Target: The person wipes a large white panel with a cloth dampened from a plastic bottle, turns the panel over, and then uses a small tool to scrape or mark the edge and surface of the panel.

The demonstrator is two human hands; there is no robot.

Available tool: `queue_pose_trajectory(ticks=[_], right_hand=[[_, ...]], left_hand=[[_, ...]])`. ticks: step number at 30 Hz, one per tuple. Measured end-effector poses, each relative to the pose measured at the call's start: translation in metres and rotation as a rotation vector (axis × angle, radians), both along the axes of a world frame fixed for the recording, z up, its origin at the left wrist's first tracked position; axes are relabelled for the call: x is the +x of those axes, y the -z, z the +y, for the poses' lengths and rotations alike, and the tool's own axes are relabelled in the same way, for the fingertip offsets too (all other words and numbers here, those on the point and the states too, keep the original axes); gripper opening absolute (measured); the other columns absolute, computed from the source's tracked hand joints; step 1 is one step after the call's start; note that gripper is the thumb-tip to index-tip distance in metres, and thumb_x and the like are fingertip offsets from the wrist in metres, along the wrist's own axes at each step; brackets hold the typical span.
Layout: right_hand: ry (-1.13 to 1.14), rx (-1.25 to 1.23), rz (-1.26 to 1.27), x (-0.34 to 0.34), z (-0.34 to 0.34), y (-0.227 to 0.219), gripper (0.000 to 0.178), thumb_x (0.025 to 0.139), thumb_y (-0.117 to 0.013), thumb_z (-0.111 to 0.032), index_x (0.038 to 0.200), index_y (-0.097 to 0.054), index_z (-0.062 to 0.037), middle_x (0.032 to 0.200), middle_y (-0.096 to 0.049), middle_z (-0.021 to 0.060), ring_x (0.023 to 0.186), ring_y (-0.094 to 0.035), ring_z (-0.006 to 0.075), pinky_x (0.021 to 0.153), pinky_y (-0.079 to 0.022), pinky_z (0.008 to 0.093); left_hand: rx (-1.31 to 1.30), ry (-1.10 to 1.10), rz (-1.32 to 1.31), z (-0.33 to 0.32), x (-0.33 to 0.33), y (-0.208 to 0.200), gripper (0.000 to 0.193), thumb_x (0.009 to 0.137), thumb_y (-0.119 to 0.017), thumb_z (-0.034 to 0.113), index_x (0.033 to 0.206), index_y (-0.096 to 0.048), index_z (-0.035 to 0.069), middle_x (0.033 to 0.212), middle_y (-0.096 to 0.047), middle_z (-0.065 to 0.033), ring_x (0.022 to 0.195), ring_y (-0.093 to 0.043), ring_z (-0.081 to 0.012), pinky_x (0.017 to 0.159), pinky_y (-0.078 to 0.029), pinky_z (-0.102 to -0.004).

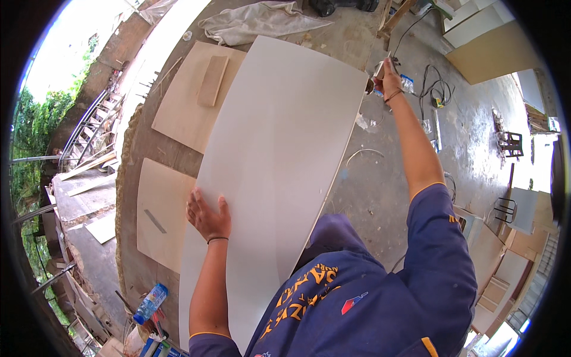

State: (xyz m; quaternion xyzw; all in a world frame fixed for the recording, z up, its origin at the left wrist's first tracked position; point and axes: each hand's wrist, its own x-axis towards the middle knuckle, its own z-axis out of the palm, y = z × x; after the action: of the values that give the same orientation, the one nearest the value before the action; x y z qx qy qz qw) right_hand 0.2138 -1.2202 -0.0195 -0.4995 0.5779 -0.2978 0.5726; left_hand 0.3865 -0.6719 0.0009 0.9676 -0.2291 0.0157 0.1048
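A long, pale grey-white panel (pixel 279 131) lies lengthwise in front of me and runs under my torso. My left hand (pixel 209 217) rests open on it at the left edge, thumb and fingers apart. Stretched out to the far right corner of the panel, my right hand (pixel 389 82) is closed around a small thing with a pale, flat part; its kind cannot be made out. That hand is just beyond the panel's right edge. Beneath the panel on the left, two light-brown boards (pixel 172 113) stick out, the farther one carrying a small wooden block (pixel 213 81).
A metal strip (pixel 155 221) lies on the nearer brown board. At the lower left stands a plastic bottle (pixel 151 303). A crumpled cloth (pixel 256 22) lies at the far side. Coiled black cable (pixel 437 89) and scraps litter the concrete floor (pixel 470 131); boards (pixel 496 50) stand far right.
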Motion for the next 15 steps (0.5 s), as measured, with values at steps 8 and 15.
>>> queue_pose_trajectory(ticks=[8,15], right_hand=[[-0.089,-0.323,0.326,0.021,-0.004,0.016,0.059,0.078,-0.058,-0.065,0.093,-0.066,-0.0079,0.073,-0.063,0.0099,0.055,-0.060,0.0180,0.054,-0.048,0.0321],[-0.160,-0.373,0.289,0.013,-0.010,0.021,0.049,0.080,-0.063,-0.053,0.091,-0.068,-0.0058,0.070,-0.064,0.0077,0.058,-0.058,0.0152,0.055,-0.046,0.0295]], left_hand=[[0.008,0.000,-0.014,0.006,0.000,0.004,0.064,0.082,-0.058,0.038,0.135,-0.036,0.009,0.136,-0.039,-0.0157,0.127,-0.034,-0.0375,0.105,-0.024,-0.0500],[0.000,0.009,-0.001,0.001,0.000,0.000,0.064,0.082,-0.058,0.039,0.135,-0.036,0.009,0.136,-0.039,-0.0156,0.128,-0.033,-0.0367,0.105,-0.023,-0.0497]])
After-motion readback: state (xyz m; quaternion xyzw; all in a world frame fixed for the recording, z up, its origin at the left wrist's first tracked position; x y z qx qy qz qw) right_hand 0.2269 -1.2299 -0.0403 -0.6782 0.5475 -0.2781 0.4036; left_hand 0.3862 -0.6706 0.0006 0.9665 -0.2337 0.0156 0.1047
